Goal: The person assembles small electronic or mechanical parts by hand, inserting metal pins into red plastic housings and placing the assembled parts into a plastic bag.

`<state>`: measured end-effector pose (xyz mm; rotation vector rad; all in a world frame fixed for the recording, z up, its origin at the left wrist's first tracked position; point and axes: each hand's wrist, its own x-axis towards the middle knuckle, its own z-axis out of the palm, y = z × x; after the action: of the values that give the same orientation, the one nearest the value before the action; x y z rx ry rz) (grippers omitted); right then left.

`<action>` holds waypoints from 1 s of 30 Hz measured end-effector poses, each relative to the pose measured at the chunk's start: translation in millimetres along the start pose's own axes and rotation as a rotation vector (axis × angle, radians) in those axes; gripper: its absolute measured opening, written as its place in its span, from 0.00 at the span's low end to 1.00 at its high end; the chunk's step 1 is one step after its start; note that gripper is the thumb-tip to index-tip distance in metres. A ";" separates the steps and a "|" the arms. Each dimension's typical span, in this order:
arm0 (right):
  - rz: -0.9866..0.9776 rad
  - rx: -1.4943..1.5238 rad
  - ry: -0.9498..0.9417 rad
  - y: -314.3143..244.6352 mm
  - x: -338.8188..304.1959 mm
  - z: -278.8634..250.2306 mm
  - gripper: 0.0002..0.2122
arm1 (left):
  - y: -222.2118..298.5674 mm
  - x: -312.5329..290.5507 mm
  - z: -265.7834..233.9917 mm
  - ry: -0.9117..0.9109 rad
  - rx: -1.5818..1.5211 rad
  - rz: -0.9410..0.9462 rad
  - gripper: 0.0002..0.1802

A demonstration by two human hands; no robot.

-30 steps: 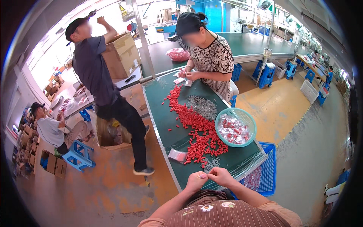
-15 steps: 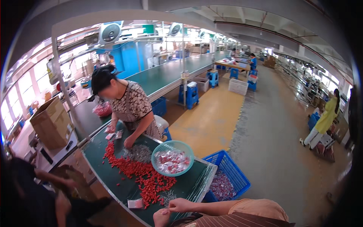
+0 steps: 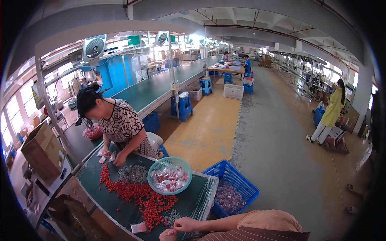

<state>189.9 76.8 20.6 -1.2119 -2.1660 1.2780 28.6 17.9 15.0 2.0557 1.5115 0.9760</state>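
At the lower edge, my left hand (image 3: 168,235) and my right hand (image 3: 186,224) are close together over the near end of the green-topped table (image 3: 197,197). Both have their fingers closed; whatever they hold is too small or hidden to name. Just beyond them lie a small heap of grey screws (image 3: 172,217) and a spread of red plastic plugs (image 3: 150,205). A small clear packet with reddish contents (image 3: 139,227) rests to the left of my hands. Farther up are a larger screw pile (image 3: 133,174) and a light green basket (image 3: 151,176) of filled clear packets.
Across the table a co-worker (image 3: 120,124) handles small packets (image 3: 107,158). A blue crate (image 3: 251,193) of filled packets stands right of the table. A cardboard box (image 3: 42,150) is at left. A person in yellow (image 3: 333,106) stands far right, past the grey walkway (image 3: 273,140).
The whole view has shifted, and a dark-clothed person at lower left has left it. The co-worker's hand has moved from the screw pile to the packets. My hands stay close together, fingers closed.
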 end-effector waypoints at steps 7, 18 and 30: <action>0.004 0.015 0.011 0.8 -3.2 -1.3 0.12 | -22.3 -0.8 15.4 0.117 0.128 0.193 0.06; 0.011 0.058 0.017 -3.4 -1.8 0.0 0.14 | -31.8 -8.7 17.7 -0.001 0.146 0.049 0.04; -0.015 0.023 0.040 -1.7 3.0 -1.2 0.11 | -56.0 -11.5 28.3 -0.053 0.161 0.090 0.18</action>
<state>188.1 79.4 22.3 -1.2004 -2.1230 1.2582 10.8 27.9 -45.4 2.2610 1.5262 0.8499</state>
